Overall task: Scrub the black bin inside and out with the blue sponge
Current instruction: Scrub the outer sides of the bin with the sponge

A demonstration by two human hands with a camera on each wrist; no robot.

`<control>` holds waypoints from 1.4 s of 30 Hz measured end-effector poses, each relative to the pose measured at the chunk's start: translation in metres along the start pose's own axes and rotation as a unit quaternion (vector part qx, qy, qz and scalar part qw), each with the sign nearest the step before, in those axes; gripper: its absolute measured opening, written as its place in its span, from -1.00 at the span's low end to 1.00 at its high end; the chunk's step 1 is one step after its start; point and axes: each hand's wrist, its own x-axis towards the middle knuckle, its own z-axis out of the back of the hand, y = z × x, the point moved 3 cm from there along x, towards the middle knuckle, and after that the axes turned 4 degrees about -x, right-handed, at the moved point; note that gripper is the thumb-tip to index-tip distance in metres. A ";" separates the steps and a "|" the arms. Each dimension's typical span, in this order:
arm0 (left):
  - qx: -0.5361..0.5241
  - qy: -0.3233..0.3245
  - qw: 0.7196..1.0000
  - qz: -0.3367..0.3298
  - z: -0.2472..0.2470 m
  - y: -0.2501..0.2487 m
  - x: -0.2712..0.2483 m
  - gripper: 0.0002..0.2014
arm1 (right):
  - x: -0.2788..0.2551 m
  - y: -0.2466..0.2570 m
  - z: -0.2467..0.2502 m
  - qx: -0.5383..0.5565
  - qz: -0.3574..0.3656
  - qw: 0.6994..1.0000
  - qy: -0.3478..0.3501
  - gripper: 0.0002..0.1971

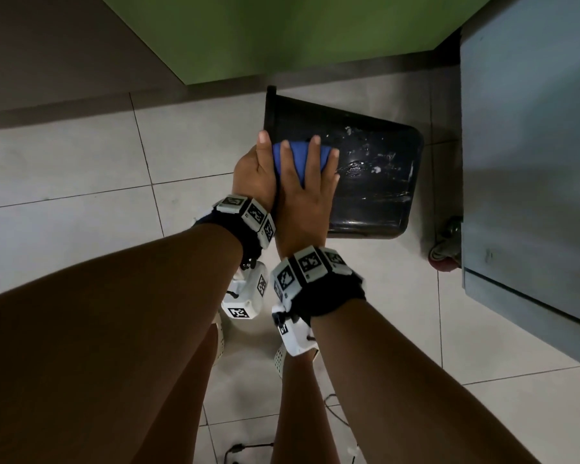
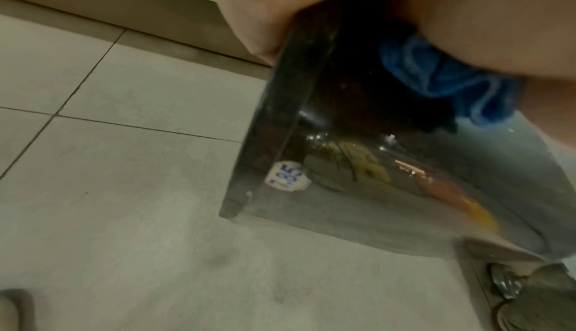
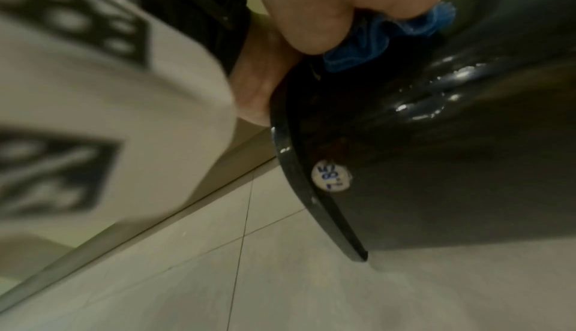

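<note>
The black bin (image 1: pixel 375 182) lies on its side on the tiled floor, its mouth toward the left. My left hand (image 1: pixel 255 165) grips the rim at the mouth, thumb on the outside. My right hand (image 1: pixel 307 175) crosses beside it and holds the blue sponge (image 1: pixel 297 159) against the bin's upper side wall just behind the rim, fingers spread over it. White smears and wet streaks mark the wall further right. In the left wrist view the sponge (image 2: pixel 436 77) bunches under the right hand (image 2: pixel 498 28) on the bin (image 2: pixel 374 188). In the right wrist view the sponge (image 3: pixel 374 43) sits beside the rim (image 3: pixel 293 164).
A grey cabinet (image 1: pixel 529 162) on caster wheels (image 1: pixel 446 249) stands close to the bin's base on the right. A green panel (image 1: pixel 282 35) rises behind. A round price sticker (image 2: pixel 286 176) sits near the rim. Cables (image 1: pixel 241 450) lie on the tiles near my feet.
</note>
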 end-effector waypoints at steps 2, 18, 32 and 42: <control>0.022 -0.015 1.000 -0.017 0.001 -0.003 0.003 -0.49 | 0.013 0.001 0.002 -0.007 -0.007 1.000 -0.001 -0.29; 0.098 -0.008 0.995 -0.023 0.005 -0.005 0.003 -0.51 | 0.034 -0.129 0.061 0.081 -0.271 0.959 0.007 -0.36; 0.137 -0.027 0.988 -0.063 0.007 -0.007 0.003 -0.48 | 0.027 0.001 0.013 0.004 -0.008 0.999 0.035 -0.39; 0.146 -0.026 0.988 -0.037 0.000 -0.010 0.001 -0.47 | 0.062 -0.108 0.051 0.039 -0.204 0.978 0.018 -0.45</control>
